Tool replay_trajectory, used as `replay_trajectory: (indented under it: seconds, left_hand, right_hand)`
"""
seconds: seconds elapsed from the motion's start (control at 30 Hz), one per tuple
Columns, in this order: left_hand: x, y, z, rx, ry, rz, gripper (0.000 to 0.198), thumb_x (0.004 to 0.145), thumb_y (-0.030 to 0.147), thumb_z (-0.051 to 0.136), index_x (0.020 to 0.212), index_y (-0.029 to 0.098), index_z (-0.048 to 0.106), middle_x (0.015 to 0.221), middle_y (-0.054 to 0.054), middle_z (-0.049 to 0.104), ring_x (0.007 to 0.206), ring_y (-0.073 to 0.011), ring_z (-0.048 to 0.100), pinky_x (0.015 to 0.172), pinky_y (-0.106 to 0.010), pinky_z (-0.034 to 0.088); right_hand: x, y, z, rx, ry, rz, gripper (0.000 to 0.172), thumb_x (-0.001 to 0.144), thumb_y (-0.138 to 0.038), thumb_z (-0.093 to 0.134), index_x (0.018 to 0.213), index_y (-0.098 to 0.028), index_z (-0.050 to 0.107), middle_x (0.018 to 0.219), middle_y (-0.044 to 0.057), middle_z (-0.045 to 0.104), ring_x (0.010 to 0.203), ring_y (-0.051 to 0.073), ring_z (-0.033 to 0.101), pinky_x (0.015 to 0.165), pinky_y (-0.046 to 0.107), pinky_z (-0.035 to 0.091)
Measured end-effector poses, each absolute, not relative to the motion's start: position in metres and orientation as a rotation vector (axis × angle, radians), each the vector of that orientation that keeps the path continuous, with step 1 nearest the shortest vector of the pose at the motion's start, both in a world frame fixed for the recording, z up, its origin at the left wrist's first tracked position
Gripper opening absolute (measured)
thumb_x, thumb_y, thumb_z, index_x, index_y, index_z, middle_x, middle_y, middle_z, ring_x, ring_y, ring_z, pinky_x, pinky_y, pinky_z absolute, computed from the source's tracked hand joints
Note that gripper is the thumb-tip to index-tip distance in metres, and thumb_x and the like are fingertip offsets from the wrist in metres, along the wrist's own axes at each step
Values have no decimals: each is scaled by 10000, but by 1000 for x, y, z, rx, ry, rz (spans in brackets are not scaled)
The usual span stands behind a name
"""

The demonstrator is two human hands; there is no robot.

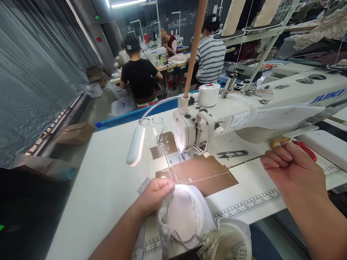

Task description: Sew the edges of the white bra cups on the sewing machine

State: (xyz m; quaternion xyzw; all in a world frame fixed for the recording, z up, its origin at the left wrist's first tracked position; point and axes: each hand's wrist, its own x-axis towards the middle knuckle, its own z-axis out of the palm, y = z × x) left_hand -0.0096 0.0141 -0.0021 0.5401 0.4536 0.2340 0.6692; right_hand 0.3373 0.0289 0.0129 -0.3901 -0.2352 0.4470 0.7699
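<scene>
My left hand (155, 195) is closed on the edge of a white lace-trimmed bra cup (187, 216) near the table's front edge. A second cup (230, 242) hangs off the edge to its right. A thin thread (206, 177) runs from the cup across a brown taped patch (203, 173) toward my right hand (292, 169). That hand is curled with fingers pinched, apparently on the thread's end, just in front of scissors with yellow and red handles (295, 144). The white Juki sewing machine (244, 108) stands behind, its needle area (189, 150) above the patch.
Thread snips (233, 154) lie right of the needle. A gooseneck lamp (135, 146) hangs over the table at left, eyeglasses (153, 121) behind it. Printed rulers (249, 204) run along the table front. Thread cones (235, 16) stand above. Other people sit at machines beyond; cardboard boxes (76, 133) lie on the floor.
</scene>
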Motion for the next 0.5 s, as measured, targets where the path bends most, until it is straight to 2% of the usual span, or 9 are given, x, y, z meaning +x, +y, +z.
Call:
replay_trajectory:
  seconds: [0.07,0.17,0.23,0.3,0.5]
  left_hand:
    - [-10,14,-1,1197,1011,516,338,830,428,538,707,114,559,628,11,459,570,-89,389,515,-188,314]
    - [-9,13,0,1204,961,508,381,823,442,544,608,141,453,543,55,335,501,-65,278,457,-184,221]
    - [-9,12,0,1227,927,515,442,832,458,524,552,163,351,520,71,250,483,-58,206,442,-197,163]
    - [-9,12,0,1257,910,510,465,840,464,512,536,168,322,518,71,234,481,-57,192,441,-203,149]
    - [-11,13,1,1512,883,557,307,845,350,545,664,106,588,533,33,387,504,-78,336,464,-196,253]
  right_hand:
    - [339,30,11,-797,-495,979,149,736,-124,606,680,-172,477,586,-68,164,498,83,62,382,195,167]
    - [338,29,12,-764,-440,999,144,698,-64,599,679,-151,485,583,-70,174,470,57,123,381,157,227]
    - [336,28,15,-771,-392,1010,119,714,-62,585,689,-143,502,584,-67,193,462,49,166,384,151,257]
    - [335,27,20,-765,-347,1023,88,740,-59,558,715,-135,523,592,-62,228,458,41,199,390,150,287]
    - [336,24,44,-697,-170,984,208,752,37,369,715,-108,513,630,-42,313,477,17,371,469,151,392]
